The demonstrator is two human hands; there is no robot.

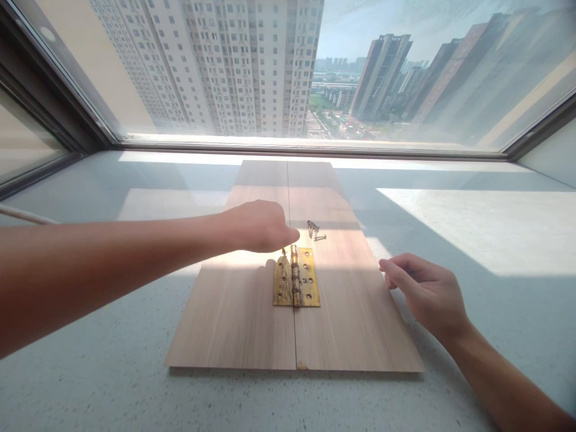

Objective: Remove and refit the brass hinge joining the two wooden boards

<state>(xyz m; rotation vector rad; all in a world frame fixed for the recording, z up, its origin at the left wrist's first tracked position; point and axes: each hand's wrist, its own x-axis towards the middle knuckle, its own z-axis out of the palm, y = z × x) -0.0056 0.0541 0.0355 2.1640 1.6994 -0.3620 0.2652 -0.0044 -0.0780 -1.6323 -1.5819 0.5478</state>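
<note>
A worn brass butt hinge (296, 279) lies opened flat across the seam between two wooden boards (243, 324). My left hand (263, 227) is closed in a pinch just above the hinge's upper left corner. From under its fingers a small screw (284, 252) pokes down towards a hole in the left leaf; whether it sits in the hole I cannot tell. Several loose screws (314, 229) lie on the right board, beyond the hinge. My right hand (425, 291) hovers by the right board's edge, fingers curled and thumb against the index finger; anything inside is hidden.
The boards lie on a pale speckled sill (112, 372), crossed by sunlight and shadow. A large window with a dark frame (315, 150) closes off the far side, with tall buildings outside. A thin pale rod or cord (27, 215) shows at the left edge.
</note>
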